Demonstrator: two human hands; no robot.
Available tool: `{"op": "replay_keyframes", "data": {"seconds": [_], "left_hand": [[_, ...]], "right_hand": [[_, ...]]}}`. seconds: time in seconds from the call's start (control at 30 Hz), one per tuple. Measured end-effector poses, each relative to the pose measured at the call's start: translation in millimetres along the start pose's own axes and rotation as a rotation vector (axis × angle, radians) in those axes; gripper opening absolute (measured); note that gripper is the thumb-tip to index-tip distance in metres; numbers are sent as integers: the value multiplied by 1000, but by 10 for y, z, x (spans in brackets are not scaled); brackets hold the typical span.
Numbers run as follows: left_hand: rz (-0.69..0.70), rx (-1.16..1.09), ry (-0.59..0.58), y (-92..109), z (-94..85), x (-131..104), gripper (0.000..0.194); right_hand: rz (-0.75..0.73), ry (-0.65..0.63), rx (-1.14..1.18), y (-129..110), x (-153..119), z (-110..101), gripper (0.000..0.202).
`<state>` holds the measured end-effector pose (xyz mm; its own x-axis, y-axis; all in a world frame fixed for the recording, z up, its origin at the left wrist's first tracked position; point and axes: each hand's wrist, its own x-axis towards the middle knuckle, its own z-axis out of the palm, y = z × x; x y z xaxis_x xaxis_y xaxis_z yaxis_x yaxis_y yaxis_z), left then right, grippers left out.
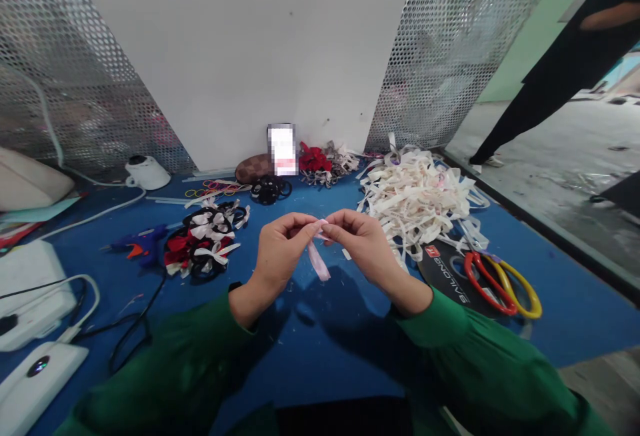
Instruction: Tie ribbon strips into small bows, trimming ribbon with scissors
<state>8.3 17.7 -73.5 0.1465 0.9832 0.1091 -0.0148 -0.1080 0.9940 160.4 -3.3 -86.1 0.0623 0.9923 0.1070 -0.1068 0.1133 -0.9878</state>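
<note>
Over the middle of the blue table, a pale pink ribbon point(319, 264) is pinched between my two hands. My left hand point(281, 249) has thumb and forefinger closed on it near the top. From the other side my right hand point(364, 244) pinches it too, the fingertips of both hands almost meeting. One ribbon end hangs down below the fingers. To the right of my right hand lies a heap of cream ribbon strips point(415, 189). Left of my left hand sits a pile of black hair ties with white and red bows point(205, 243).
Red-and-yellow-handled scissors point(493, 283) lie on a black card at the right. A blue glue gun point(143, 244), cables and a white power bank point(43, 376) are at the left. Along the back stand a phone point(283, 149) and a white board point(270, 56). Another person point(565, 69) stands beyond the right edge.
</note>
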Motion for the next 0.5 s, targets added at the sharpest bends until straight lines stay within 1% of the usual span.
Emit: {"op": "replay_keyframes", "data": {"seconds": [0.1,0.33,0.5], "left_hand": [[-7,-15,-16,9,-4,-8,15],[-106,-104,-48,44,-24,3,21],[-168,-86,-88,57,-43,32,25]], "right_hand": [[-10,-6,-1,23,3,11,26],[-33,20,-87,36,-3,33,32],[-61,27,-96,23,-13,32,29]]}}
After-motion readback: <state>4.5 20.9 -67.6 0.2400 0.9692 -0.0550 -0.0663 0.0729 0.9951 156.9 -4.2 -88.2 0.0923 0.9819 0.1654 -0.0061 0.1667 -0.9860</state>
